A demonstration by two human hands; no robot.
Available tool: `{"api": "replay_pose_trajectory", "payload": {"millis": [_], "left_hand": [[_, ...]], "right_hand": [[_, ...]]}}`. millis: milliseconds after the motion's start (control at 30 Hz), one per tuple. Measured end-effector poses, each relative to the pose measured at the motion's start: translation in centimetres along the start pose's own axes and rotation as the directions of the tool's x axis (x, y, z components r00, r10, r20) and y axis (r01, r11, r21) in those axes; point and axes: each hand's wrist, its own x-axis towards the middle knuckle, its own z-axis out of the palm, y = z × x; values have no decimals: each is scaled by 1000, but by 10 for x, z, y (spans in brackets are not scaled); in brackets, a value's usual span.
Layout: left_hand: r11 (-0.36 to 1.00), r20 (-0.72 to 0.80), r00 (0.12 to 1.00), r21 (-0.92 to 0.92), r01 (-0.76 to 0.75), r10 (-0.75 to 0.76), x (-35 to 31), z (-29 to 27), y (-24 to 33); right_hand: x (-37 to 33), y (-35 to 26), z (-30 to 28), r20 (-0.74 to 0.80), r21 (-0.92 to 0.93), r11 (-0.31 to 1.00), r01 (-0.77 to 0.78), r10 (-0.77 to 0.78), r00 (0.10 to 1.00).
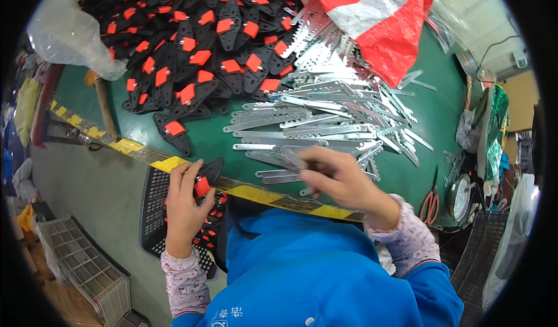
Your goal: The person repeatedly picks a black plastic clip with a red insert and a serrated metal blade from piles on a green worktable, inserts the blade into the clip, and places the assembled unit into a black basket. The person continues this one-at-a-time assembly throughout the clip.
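My left hand [185, 206] is closed around a black plastic piece [210, 170] with a red tab, above the table's front edge. My right hand [343, 179] is over the near part of a pile of flat, notched metal strips [325, 109]. Its fingers pinch a metal strip [289, 158], slightly blurred. At the back left lies a large heap of black pieces [229, 27] with red tabs. One more black piece [172, 132] lies apart from the heap, nearer to me.
Yellow-and-black tape [256, 194] runs along the green table's [203, 132] edge. A black basket [152, 205] with similar pieces stands below it. A hammer [103, 106] lies left, red-handled scissors [430, 206] right. A red-and-white sack [378, 22] covers part of the strips.
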Motion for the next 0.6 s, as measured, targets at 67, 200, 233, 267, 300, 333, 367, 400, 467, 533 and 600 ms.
{"api": "replay_pose_trajectory", "payload": {"millis": [67,200,233,267,300,333,367,400,467,533,600], "left_hand": [[1000,2,1000,-1,-8,8,1,1,-1],[999,10,999,1,-42,42,4,3,1],[998,19,998,6,-56,56,5,3,2],[998,25,998,-3,-65,65,6,3,3],[997,29,997,-3,-75,75,6,4,4],[996,32,996,-4,-85,85,6,5,4],[995,39,994,-10,-99,99,8,6,7],[994,45,993,-14,-109,110,9,7,10],[993,49,992,-25,-119,120,10,9,17],[992,44,992,-34,-120,122,9,13,24],[992,57,991,-37,-119,121,7,15,26]], "right_hand": [[-34,0,-35,-25,-632,735,247,-338,941],[-121,30,-120,-199,-926,367,-91,-268,943],[-146,44,-148,-261,-937,296,-186,-237,936],[-166,52,-167,-321,-936,219,-275,-211,923],[-176,52,-172,-347,-938,82,-338,-260,901],[-182,49,-175,-364,-915,-55,-399,-313,877],[-182,48,-174,-398,-902,-24,-431,-339,852],[-175,49,-168,-394,-915,78,-395,-373,840],[-143,47,-140,-392,-915,274,-296,-440,808],[-96,51,-101,-246,-932,355,-79,-455,856],[-43,53,-53,-9,-916,322,241,-615,788]]}}
